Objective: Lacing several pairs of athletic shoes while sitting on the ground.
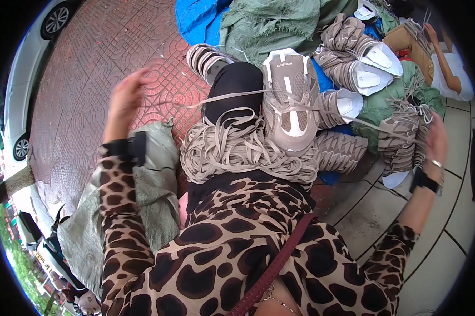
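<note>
Nearest is the person's giraffe-print top (pixel 211 253), crossed by a maroon strap (pixel 271 268). A tangled heap of taupe shoelaces (pixel 243 152) lies in the lap, against black trousers (pixel 235 79). Just beyond it, at the middle of the view, a taupe-and-white sneaker upper (pixel 291 116) rests toe toward the body, beside the raised knee. A flat lace (pixel 237 96) crosses it, running out to both sides. The left hand (pixel 126 100) is raised well to the left, near one end of the lace; it is blurred, and whether its fingers pinch the lace cannot be told. The right hand (pixel 436 141) is stretched far to the right, near the other end; its fingers are blurred too, and their grip cannot be told. Nested stacks of sneaker uppers (pixel 343 151) stand right of the single one, and a smaller stack (pixel 208 60) lies past the knee. Farther out are a green woven sack (pixel 269 31) and blue sheeting (pixel 198 21), another person (pixel 451 76) at the upper right, and, across red patterned paving (pixel 100 79), a pale car (pixel 21 89).
</note>
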Tool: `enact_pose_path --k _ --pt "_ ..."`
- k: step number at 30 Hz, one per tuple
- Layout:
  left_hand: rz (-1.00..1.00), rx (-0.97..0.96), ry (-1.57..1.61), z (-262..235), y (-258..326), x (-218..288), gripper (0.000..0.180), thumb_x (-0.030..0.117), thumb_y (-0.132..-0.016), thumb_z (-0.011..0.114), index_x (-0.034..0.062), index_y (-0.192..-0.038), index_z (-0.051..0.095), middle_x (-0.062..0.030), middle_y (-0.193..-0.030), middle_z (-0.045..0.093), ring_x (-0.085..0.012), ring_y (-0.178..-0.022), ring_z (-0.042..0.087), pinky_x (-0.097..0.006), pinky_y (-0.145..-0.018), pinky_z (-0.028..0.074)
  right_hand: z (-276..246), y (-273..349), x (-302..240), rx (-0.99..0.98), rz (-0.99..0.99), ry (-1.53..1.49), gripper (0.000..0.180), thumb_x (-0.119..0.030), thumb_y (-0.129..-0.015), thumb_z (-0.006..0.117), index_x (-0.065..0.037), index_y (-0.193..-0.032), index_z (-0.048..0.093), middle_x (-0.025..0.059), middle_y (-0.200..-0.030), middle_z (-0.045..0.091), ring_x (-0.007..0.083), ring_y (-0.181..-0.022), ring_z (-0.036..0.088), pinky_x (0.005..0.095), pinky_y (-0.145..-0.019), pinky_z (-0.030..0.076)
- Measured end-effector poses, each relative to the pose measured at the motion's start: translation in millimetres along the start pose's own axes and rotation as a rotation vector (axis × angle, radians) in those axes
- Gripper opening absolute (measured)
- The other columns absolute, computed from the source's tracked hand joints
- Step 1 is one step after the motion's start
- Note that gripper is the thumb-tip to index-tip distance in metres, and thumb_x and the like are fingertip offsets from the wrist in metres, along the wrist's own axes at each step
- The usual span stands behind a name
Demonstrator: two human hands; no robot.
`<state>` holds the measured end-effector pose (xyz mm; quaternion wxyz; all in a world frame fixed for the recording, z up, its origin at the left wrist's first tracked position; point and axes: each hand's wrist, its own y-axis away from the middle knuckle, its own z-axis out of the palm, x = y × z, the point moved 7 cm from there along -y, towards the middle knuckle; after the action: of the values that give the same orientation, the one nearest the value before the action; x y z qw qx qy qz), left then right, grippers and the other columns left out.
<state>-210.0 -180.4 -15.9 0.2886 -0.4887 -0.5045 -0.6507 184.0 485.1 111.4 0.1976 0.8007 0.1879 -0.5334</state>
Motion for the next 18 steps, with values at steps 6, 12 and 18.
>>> enact_pose_path --k 6,12,18 --pt "0.533 -0.284 -0.474 202.3 3.2 -15.7 0.027 0.025 -0.095 0.05 0.0047 -0.101 0.066 -0.0034 -0.078 0.066 -0.0104 -0.064 0.059 -0.028 -0.058 0.046 237.9 109.5 -8.9 -0.752 -0.201 0.366 0.021 -0.017 -0.09 0.052 -0.003 -0.084 0.066 -0.0013 -0.079 0.061 0.0074 -0.069 0.052 0.0219 -0.064 0.043" --pt "0.348 -0.437 -0.754 247.7 49.6 -27.2 0.022 0.024 -0.093 0.05 0.005 -0.094 0.062 -0.0067 -0.055 0.059 -0.0178 -0.05 0.061 -0.031 -0.051 0.046 293.1 131.1 6.2 -0.87 -0.459 0.465 0.024 -0.02 -0.086 0.055 0.0 -0.073 0.06 0.007 -0.061 0.058 0.0126 -0.054 0.052 0.0286 -0.052 0.039" --pt "0.368 -0.459 -0.782 251.3 58.6 -34.0 0.02 0.022 -0.091 0.052 0.0051 -0.087 0.063 -0.008 -0.062 0.063 -0.0231 -0.059 0.064 -0.035 -0.057 0.048 299.2 127.8 1.9 -0.851 -0.452 0.484 0.024 -0.019 -0.085 0.057 0.001 -0.072 0.059 0.0061 -0.059 0.056 0.0127 -0.052 0.048 0.0276 -0.051 0.038"
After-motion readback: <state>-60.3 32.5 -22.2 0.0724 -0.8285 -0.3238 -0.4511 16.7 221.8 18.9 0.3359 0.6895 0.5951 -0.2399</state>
